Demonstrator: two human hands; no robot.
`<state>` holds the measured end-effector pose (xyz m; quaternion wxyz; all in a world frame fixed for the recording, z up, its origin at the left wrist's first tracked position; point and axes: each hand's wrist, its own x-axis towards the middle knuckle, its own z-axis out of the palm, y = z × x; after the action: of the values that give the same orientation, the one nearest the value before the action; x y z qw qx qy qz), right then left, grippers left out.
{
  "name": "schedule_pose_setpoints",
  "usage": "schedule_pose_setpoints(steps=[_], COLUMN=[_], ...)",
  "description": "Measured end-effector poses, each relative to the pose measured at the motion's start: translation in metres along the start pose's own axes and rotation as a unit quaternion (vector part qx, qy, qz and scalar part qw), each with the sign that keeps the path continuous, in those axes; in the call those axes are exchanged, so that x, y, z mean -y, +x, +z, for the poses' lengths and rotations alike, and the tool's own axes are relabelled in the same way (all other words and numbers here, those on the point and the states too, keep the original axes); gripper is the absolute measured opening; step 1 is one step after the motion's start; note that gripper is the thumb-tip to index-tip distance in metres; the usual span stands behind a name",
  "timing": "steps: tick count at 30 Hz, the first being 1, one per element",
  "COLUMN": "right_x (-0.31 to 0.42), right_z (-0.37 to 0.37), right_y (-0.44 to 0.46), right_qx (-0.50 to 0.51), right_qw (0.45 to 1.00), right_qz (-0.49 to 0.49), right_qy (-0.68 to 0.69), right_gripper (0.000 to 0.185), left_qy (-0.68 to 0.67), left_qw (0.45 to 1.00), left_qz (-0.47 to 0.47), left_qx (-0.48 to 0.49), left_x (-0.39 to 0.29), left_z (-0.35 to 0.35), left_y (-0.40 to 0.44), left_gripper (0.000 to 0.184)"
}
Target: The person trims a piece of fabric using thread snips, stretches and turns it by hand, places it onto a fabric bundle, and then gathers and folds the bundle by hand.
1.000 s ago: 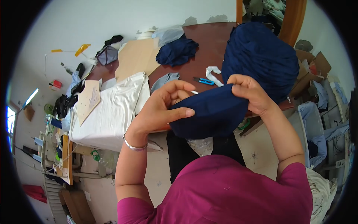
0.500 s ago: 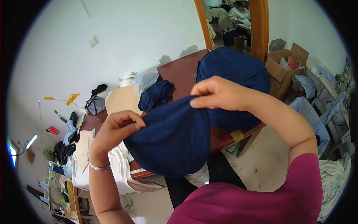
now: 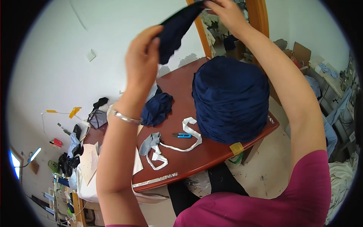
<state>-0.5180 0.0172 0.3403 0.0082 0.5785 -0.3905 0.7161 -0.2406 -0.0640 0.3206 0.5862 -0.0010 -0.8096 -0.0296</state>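
Note:
A dark blue cloth piece is raised high at the top of the view, stretched between both hands. My left hand grips its lower left end, blurred a little by motion. At its upper right end, near the frame's top edge, my right hand pinches the cloth. Below them a tall stack of dark blue cloth stands on the red-brown table. Blue snips lie left of the stack, beside a curled white strip.
A crumpled blue cloth and a grey scrap lie on the table's left part. Cardboard pattern pieces and white cloth are farther left. Behind the stack are a doorway and an open cardboard box.
Both hands have lifted the blue cloth from in front of my body to the top of the view. The snips, white strip and table front now show.

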Motion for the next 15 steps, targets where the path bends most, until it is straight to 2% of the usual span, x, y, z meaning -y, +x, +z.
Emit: schedule_pose_setpoints(steps=[1,2,3,6,8,9,10,12,14,15], right_x=[0.006,0.011,0.009,0.007,-0.013,-0.012,-0.009,-0.009,0.003,0.004], right_z=[-0.019,-0.038,-0.059,-0.103,-0.129,-0.137,-0.141,-0.146,-0.140,-0.142], right_y=[-0.019,-0.040,-0.060,-0.132,-0.180,-0.204,-0.226,-0.260,-0.273,-0.271], right_qx=[-0.001,-0.001,0.010,0.026,0.056,0.060,0.064,0.100,0.151,0.140], right_qw=[0.998,0.992,0.991,0.982,0.990,0.987,0.982,0.971,0.956,0.958], right_qz=[-0.027,-0.052,-0.034,0.034,0.024,0.051,0.078,0.092,0.081,0.059], right_qy=[-0.058,-0.116,-0.127,-0.183,-0.125,-0.141,-0.157,-0.196,-0.240,-0.243], right_gripper=[0.020,0.026,0.028,0.025,0.016,0.014,0.012,0.012,0.016,0.018], left_qy=[-0.007,-0.045,-0.034,-0.028,-0.060,-0.084,-0.075,-0.076,-0.078,-0.078], left_qw=[0.998,0.998,0.993,0.992,0.986,0.982,0.974,0.964,0.965,0.965], left_qz=[0.054,0.034,0.112,0.106,0.098,0.089,0.072,0.058,0.059,0.060], left_qx=[-0.006,0.015,-0.010,0.069,0.123,0.141,0.200,0.248,0.244,0.242], left_x=[-0.006,-0.025,-0.018,-0.035,-0.055,-0.063,-0.076,-0.089,-0.088,-0.091], left_z=[0.022,0.037,0.060,0.095,0.102,0.104,0.097,0.095,0.100,0.097], left_y=[-0.007,-0.015,-0.026,-0.076,-0.108,-0.124,-0.136,-0.156,-0.169,-0.165], left_gripper=[0.028,0.032,0.036,0.040,0.044,0.046,0.047,0.043,0.038,0.036])
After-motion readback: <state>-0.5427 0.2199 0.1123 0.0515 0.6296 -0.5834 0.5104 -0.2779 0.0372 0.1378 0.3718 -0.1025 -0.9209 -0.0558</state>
